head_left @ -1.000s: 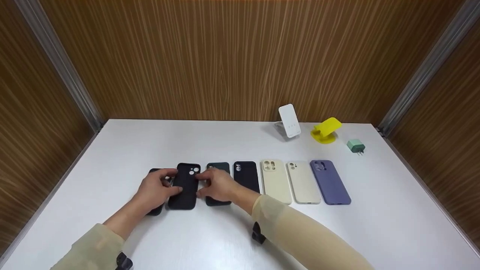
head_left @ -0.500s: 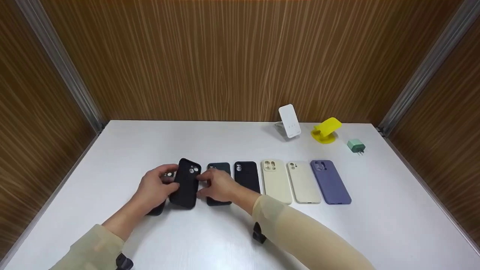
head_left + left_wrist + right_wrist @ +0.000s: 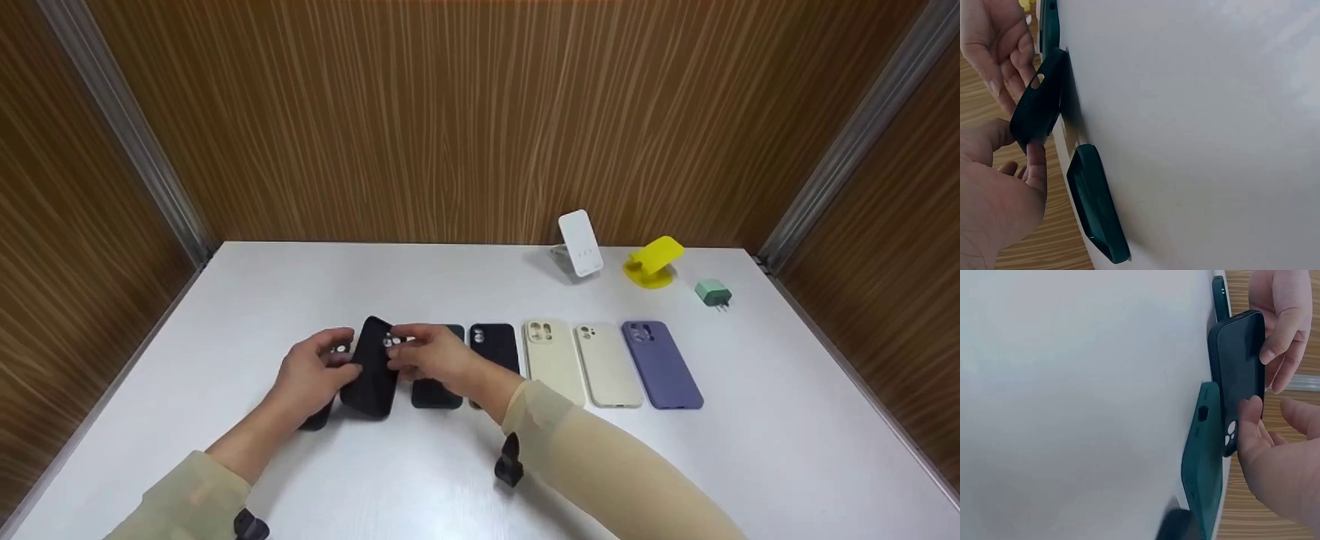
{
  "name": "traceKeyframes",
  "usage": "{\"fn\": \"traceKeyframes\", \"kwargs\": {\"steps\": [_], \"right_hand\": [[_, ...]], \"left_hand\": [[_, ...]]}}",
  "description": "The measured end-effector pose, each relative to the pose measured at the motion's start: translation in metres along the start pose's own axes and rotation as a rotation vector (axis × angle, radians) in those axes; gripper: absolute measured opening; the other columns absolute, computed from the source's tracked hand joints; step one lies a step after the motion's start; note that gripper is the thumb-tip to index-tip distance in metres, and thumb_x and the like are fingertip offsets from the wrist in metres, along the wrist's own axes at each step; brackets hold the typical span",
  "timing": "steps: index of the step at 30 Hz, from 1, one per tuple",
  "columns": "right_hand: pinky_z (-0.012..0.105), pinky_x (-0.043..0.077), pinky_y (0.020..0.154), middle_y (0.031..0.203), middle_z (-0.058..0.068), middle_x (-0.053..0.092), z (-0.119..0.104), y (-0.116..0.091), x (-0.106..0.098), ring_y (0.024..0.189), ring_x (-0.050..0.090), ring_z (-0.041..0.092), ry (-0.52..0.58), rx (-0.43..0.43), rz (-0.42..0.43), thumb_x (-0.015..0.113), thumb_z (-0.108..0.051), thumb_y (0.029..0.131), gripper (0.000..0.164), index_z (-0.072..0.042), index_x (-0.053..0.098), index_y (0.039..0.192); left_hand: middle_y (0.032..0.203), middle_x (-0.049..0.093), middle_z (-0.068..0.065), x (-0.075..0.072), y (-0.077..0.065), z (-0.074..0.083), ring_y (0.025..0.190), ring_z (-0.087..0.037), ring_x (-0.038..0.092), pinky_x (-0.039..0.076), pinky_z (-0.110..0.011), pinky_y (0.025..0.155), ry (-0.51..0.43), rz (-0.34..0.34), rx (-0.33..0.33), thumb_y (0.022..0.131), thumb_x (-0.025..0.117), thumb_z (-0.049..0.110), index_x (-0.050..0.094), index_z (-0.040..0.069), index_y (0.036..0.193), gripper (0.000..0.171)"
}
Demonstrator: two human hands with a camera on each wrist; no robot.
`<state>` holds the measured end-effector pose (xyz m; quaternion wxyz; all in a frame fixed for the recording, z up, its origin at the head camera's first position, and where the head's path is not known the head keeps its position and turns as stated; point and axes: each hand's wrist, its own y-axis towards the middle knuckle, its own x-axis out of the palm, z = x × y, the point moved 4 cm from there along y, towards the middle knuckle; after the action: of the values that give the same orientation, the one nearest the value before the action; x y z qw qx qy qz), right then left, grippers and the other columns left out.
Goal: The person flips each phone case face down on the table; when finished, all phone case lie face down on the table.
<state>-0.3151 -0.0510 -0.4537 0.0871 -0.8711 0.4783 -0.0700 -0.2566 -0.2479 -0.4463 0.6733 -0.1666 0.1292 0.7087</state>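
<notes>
A black phone case point(image 3: 369, 379) with camera cutouts stands tilted up off the white table. My left hand point(image 3: 309, 382) pinches its left edge between thumb and fingers. At its upper right corner, by the cutouts, are the fingers of my right hand point(image 3: 444, 361); the right wrist view shows that hand's thumb apart from the case point(image 3: 1238, 354). Partly behind my left hand lies another dark phone case point(image 3: 316, 418). Below my right hand is a dark green phone case point(image 3: 437, 395), its upper part mostly covered.
Rightward, the row continues with a black case point(image 3: 493, 346), a cream case point(image 3: 555, 367), an off-white case point(image 3: 609, 371) and a purple case point(image 3: 664, 367). Behind stand a white stand point(image 3: 580, 244), a yellow stand point(image 3: 654, 261) and a green plug adapter point(image 3: 712, 292). Wood-grain panels enclose the table.
The black phone case, flatter on the table a second ago, has been tilted up in my left hand. My right hand has shifted slightly up and left to its camera corner.
</notes>
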Motion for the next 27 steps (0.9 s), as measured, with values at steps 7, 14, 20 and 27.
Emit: {"fn": "traceKeyframes", "kwargs": {"steps": [7,14,20,27], "right_hand": [[0.04,0.06,0.095,0.123,0.019,0.073,0.006,0.001,-0.001,0.119,0.07,0.032,0.16,0.081,-0.011,0.065,-0.005,0.104,0.051,-0.001,0.052,0.153],[0.044,0.06,0.094,0.125,0.017,0.074,0.005,-0.004,-0.004,0.117,0.071,0.036,0.2,0.093,-0.038,0.064,-0.008,0.106,0.055,-0.006,0.048,0.158],[0.044,0.06,0.096,0.126,0.017,0.073,0.003,-0.008,-0.006,0.115,0.073,0.033,0.194,0.081,-0.059,0.065,-0.011,0.106,0.055,-0.01,0.049,0.159],[0.044,0.061,0.094,0.126,0.014,0.072,0.0,-0.01,-0.01,0.11,0.075,0.031,0.162,0.077,-0.037,0.068,-0.013,0.105,0.054,-0.013,0.052,0.157]], "left_hand": [[0.153,0.054,-0.025,0.006,-0.003,0.009,0.133,-0.035,0.06,0.055,-0.023,0.095,-0.146,-0.088,-0.002,0.097,0.073,0.002,0.045,-0.004,0.156,0.065],[0.16,0.048,-0.019,0.011,-0.001,0.008,0.138,-0.033,0.056,0.052,-0.026,0.102,-0.24,-0.188,-0.026,0.097,0.075,0.007,0.039,0.002,0.161,0.074],[0.164,0.042,-0.019,0.019,-0.002,0.009,0.139,-0.034,0.056,0.056,-0.031,0.097,-0.314,-0.272,-0.017,0.096,0.079,0.007,0.035,0.002,0.163,0.08],[0.165,0.042,-0.014,0.025,-0.003,0.009,0.139,-0.032,0.056,0.056,-0.041,0.099,-0.269,-0.316,-0.034,0.098,0.079,0.015,0.04,0.008,0.163,0.076]]}}
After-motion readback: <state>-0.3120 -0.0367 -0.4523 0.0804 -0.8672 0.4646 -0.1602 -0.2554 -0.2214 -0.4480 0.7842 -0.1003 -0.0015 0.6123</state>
